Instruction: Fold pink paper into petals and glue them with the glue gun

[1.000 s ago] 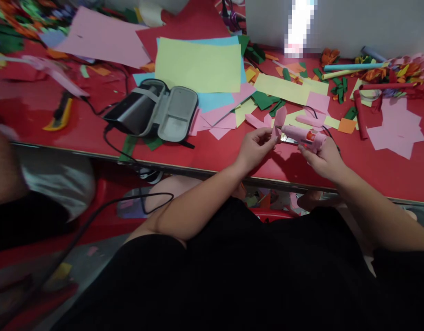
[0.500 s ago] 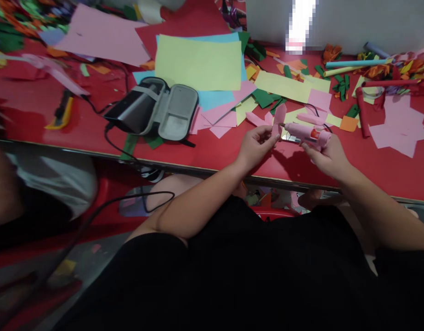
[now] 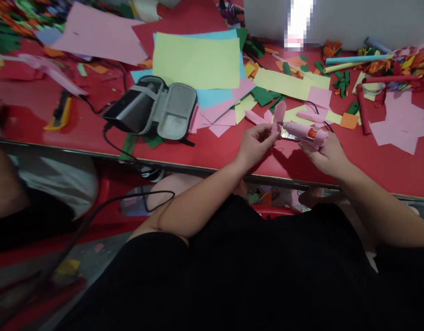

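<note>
Pink paper petal [image 3: 278, 117] sits pinched between thumb & fingers of my left hand [image 3: 255, 146], centre-right of frame, held upright just above the red table [image 3: 212, 149]. My right hand [image 3: 327, 156] is wrapped shut round a pink glue gun [image 3: 304, 133], nozzle pointing left & right at the petal's lower edge, touching or nearly so, can't tell which. Its black cord [image 3: 318, 112] trails back over the paper scraps behind it.

Risks as I judge them: nozzle is v. close to my left fingertips, so a small slip could mean a burn. Too much glue could drip onto the table or the yellow sheet [image 3: 284, 85] beyond. Thin paper may buckle if I press hard.

Open grey case [image 3: 163, 110] lies left of centre w/ a cable [image 3: 118, 142] running off the edge; another person's arm shows blurred at far left.
</note>
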Tool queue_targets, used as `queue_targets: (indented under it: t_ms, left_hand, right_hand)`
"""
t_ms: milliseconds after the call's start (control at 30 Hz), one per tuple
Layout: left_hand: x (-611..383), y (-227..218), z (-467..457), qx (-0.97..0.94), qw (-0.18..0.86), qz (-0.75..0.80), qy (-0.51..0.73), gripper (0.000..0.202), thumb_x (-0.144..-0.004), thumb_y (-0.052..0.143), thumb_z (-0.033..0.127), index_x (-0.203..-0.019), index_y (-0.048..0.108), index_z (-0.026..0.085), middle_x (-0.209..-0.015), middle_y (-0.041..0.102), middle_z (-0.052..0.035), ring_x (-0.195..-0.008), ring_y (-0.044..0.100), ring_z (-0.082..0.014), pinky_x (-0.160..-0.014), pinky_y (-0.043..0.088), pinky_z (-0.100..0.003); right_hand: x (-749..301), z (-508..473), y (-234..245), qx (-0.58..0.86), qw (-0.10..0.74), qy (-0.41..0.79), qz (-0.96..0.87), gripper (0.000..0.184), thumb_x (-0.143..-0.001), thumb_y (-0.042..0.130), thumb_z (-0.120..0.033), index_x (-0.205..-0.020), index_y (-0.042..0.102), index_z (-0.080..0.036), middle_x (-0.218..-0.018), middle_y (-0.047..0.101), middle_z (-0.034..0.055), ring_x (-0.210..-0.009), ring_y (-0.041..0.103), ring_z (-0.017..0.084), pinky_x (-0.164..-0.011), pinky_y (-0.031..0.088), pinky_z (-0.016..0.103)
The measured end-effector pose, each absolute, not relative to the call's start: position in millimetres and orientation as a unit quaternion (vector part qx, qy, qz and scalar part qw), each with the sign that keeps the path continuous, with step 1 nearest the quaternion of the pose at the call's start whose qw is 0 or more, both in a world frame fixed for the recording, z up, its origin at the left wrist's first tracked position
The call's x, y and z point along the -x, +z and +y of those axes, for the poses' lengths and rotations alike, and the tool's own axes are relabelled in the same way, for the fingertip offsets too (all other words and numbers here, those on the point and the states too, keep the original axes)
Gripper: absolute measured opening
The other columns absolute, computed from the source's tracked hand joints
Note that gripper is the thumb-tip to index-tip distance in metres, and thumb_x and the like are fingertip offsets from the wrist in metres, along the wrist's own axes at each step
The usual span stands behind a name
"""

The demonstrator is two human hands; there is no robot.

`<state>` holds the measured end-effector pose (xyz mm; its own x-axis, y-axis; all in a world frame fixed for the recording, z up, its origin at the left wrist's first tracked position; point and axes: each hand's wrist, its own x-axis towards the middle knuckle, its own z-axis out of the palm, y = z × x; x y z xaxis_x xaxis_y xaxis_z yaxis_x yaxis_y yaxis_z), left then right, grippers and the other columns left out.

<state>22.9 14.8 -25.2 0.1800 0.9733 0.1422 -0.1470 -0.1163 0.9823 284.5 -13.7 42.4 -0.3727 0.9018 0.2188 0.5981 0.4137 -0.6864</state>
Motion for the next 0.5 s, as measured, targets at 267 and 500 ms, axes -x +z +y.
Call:
queue_targets:
  t_ms: [267, 500]
  left_hand:
    - [-21.4, -25.3, 15.1, -0.541, 0.544, 0.374, 0.521, 0.022, -0.105, 0.095, 0.045, -0.11, 0.089, 0.025, -0.096, 0.086, -0.0038, -0.082, 0.074, -0.0167, -0.08, 0.062, -0.032]
    - [-21.2, -26.0, 15.5, -0.541, 0.539, 0.386, 0.518, 0.026, -0.106, 0.095, 0.048, -0.11, 0.087, 0.024, -0.096, 0.084, -0.0038, -0.084, 0.074, -0.0169, -0.081, 0.063, -0.032]
  right_hand:
    - [-284.8, -15.7, 40.4, 0.493, 0.309, 0.253, -0.773, 0.037, -0.112, 0.076, -0.066, -0.123, 0.087, -0.032, -0.094, 0.076, 0.009, -0.094, 0.077, 0.037, -0.089, 0.068, 0.056]
    - [-287.9, -15.1, 34.8, 0.495, 0.349, 0.279, -0.745, 0.048, -0.105, 0.086, -0.07, -0.134, 0.088, -0.032, -0.108, 0.081, 0.0133, -0.113, 0.082, 0.043, -0.1, 0.071, 0.061]
